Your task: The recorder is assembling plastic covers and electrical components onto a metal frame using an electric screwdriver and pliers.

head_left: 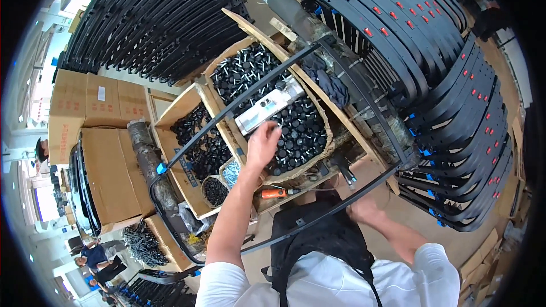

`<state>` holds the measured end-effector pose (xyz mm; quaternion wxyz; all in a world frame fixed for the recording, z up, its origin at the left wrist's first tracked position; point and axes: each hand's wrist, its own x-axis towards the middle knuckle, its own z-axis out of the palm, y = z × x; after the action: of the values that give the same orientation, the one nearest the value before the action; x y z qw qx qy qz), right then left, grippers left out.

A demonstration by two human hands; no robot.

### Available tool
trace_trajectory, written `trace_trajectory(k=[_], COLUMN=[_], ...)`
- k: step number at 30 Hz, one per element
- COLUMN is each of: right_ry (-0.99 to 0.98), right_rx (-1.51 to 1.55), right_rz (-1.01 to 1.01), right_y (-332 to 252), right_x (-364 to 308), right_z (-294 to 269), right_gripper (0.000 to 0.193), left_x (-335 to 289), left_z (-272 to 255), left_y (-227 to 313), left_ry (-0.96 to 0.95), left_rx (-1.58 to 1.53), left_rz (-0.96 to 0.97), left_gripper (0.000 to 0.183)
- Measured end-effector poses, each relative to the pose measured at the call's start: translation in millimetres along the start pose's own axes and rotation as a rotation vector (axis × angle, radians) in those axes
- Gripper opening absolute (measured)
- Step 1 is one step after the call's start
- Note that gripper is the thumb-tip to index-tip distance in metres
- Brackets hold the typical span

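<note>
My left hand (263, 144) reaches over a bin of black round-headed feet with metal studs (298, 131). Its fingers are drawn together beside a silver metal block (270, 105) lying across the bin; whatever is in them is too small to make out. A black metal frame (250, 95) with bent corners and a blue end piece spans the bins in front of me. My right hand (363, 209) is by the frame's near right bar, its fingers partly hidden and blurred. An orange-handled power tool (274, 193) lies at the near edge of the bench.
To the left is a cardboard box of small black parts (199, 142), with blue screws (231, 173) and dark screws (215, 191) nearby. Stacked black frames (153, 17) stand far left; more curved frames with red clips (455, 119) stand right. Large cartons (111, 173) line the left.
</note>
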<state>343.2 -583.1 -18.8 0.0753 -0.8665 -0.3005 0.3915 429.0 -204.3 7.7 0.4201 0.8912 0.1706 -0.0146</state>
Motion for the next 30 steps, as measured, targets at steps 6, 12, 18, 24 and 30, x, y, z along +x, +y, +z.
trace_trajectory(k=[6,12,18,24,30], right_ry=[0.338,0.34,0.269,0.119,0.313], right_rx=[0.319,-0.567,-0.385,-0.245,0.276], right_rz=[-0.34,-0.19,-0.211,-0.168,-0.212], right_y=[-63.2,-64.7,-86.5,-69.0,-54.0], right_x=[10.7,186.2,192.3,204.3,177.2], right_z=[-125.5,-66.4,-73.8,-83.5,-97.2], right_gripper=[0.02,0.012,0.017,0.015,0.028], left_x=[109.9,206.7,240.7,245.3,249.4], left_z=[13.0,49.2,59.0,69.5,83.2], left_y=[57.8,101.9,98.4,111.0,105.7], left_ry=[0.168,0.152,0.097,0.014,0.009], left_rx=[-0.198,-0.241,-0.024,-0.114,-0.089], left_rz=[0.214,0.219,0.288,0.278,0.608], left_gripper=[0.032,0.037,0.037,0.034,0.031])
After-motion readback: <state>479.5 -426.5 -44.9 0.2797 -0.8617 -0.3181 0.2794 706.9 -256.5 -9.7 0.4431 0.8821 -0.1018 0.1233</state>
